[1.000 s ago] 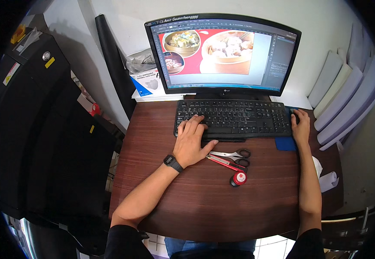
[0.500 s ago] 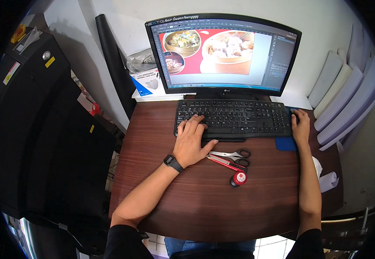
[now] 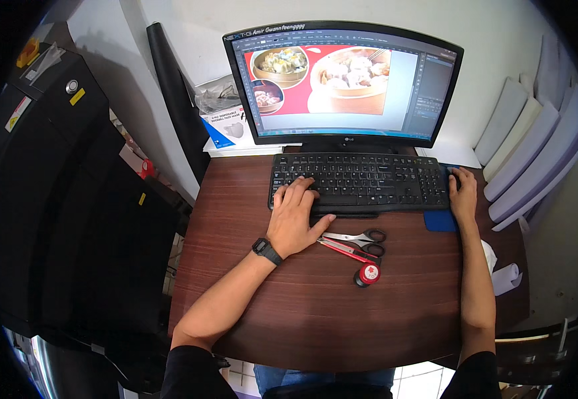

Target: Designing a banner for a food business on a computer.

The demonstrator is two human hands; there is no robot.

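My left hand (image 3: 293,216) lies over the left end of a black keyboard (image 3: 362,179), its fingers spread on the keys and the thumb stretched toward the right. Beyond the keyboard's right end, my right hand (image 3: 463,194) is curled over a computer mouse that it mostly hides, at a blue mouse pad (image 3: 440,221). Just right of my left thumb lie scissors (image 3: 355,237) with black handles and a red utility knife (image 3: 347,250). A small round red-and-black stamp (image 3: 367,274) sits nearer to me. The monitor (image 3: 342,83) shows pictures of dumplings in steamer baskets on red.
The brown wooden desk (image 3: 342,319) bears everything. A face-mask box (image 3: 229,130) stands left of the monitor, beside a dark upright roll (image 3: 176,100). Large pale rolls (image 3: 528,146) lean at the right. A tall black machine (image 3: 69,199) fills the left side.
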